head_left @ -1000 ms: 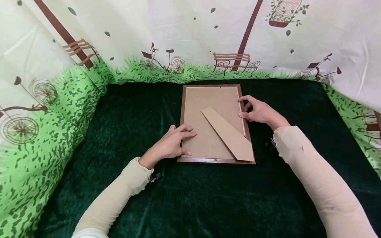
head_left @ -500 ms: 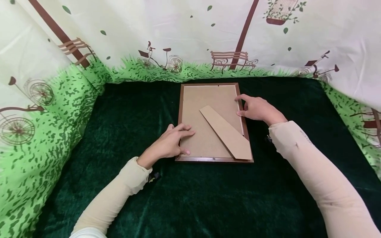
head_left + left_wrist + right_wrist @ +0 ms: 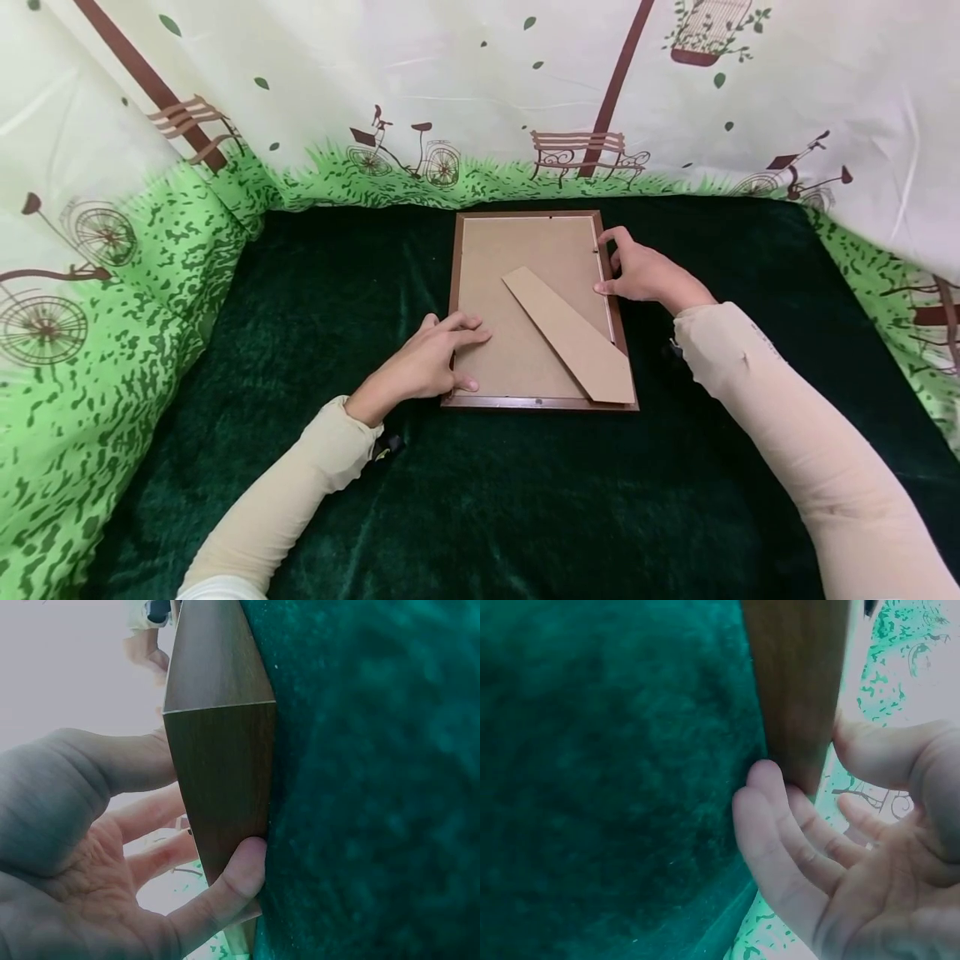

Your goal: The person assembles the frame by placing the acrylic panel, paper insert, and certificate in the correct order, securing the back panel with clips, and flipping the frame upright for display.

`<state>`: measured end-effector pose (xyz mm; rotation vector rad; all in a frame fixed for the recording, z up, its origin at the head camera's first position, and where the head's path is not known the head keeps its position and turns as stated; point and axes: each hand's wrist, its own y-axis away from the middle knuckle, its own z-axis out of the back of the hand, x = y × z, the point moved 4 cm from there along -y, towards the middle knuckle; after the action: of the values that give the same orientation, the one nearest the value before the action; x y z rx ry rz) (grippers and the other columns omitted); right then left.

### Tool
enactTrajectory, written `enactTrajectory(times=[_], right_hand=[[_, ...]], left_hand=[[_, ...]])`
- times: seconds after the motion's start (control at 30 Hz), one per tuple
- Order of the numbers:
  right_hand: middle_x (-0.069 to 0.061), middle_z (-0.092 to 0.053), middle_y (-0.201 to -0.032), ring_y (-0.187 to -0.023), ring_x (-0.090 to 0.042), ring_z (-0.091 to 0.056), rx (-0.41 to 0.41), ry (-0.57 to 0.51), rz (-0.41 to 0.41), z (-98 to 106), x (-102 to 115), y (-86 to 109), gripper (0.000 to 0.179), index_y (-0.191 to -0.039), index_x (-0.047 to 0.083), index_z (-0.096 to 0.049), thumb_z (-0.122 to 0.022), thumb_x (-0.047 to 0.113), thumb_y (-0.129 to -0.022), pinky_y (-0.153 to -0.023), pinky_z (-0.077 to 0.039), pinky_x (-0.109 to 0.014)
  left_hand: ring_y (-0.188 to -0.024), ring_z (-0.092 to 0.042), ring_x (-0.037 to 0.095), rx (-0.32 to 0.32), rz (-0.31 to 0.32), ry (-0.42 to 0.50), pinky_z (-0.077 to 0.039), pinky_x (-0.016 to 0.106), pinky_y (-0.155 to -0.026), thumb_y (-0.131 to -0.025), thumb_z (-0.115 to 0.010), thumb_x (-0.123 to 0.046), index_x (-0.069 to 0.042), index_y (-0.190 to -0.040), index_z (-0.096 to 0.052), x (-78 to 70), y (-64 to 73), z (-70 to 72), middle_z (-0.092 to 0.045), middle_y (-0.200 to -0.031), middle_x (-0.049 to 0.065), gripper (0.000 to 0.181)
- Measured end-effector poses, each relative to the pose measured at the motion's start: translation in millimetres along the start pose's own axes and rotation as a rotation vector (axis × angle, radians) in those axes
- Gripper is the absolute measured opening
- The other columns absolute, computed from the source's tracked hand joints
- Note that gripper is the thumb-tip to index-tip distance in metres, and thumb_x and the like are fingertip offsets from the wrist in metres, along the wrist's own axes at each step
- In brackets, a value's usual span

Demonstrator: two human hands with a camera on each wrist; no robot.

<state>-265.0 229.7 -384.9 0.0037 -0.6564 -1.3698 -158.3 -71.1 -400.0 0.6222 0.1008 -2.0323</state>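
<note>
A brown picture frame (image 3: 453, 275) lies face down, its beige backing board (image 3: 502, 242) showing. The slanted easel stand (image 3: 573, 337) lies across the board towards the near right corner. My left hand (image 3: 427, 358) holds the frame's near left side, with the thumb and two fingers over the top. In the left wrist view, a fingertip presses the outer side of the frame (image 3: 221, 772). My right hand (image 3: 648, 271) grips the right side farther back. In the right wrist view, its thumb is on the top edge and fingers lie along the outer side.
Dark green velvet cloth (image 3: 525, 500) covers the table under the frame. A printed curtain (image 3: 495, 100) with bicycles, benches and grass hangs behind and on both sides. Small dark tabs (image 3: 596, 250) show along the frame's inner edge.
The right index finger has lifted off the inner edge and drawn back slightly, uncovering a dark tab. The left hand and frame stay in place; the head view has shifted a little.
</note>
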Motion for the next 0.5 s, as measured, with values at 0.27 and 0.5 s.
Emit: enactTrajectory(times=[0.27,0.5], right_hand=[[-0.031,-0.026,-0.145,-0.126,-0.047,-0.039,0.018,0.014,0.024,8,2,-6.6,0.087,-0.154,0.013,-0.016,-0.074,0.026,-0.091,-0.099,-0.04,-0.061],[-0.024,-0.015,-0.158,-0.139,-0.047,-0.016,0.005,0.095,0.081,19,13,-30.7,0.081,-0.155,0.017,-0.03,-0.073,0.038,-0.09,-0.112,-0.021,-0.067]], left_hand=[[-0.11,-0.041,0.024,0.014,0.002,0.006,-0.038,0.033,-0.086,-0.077,-0.086,-0.032,-0.022,-0.143,-0.056,-1.3,-1.2,-0.4,-0.043,-0.155,0.001,0.073],[-0.109,-0.041,0.025,0.006,0.012,0.014,-0.039,0.033,-0.086,-0.075,-0.087,-0.031,-0.022,-0.142,-0.057,-1.4,0.0,0.2,-0.043,-0.155,0.001,0.074]])
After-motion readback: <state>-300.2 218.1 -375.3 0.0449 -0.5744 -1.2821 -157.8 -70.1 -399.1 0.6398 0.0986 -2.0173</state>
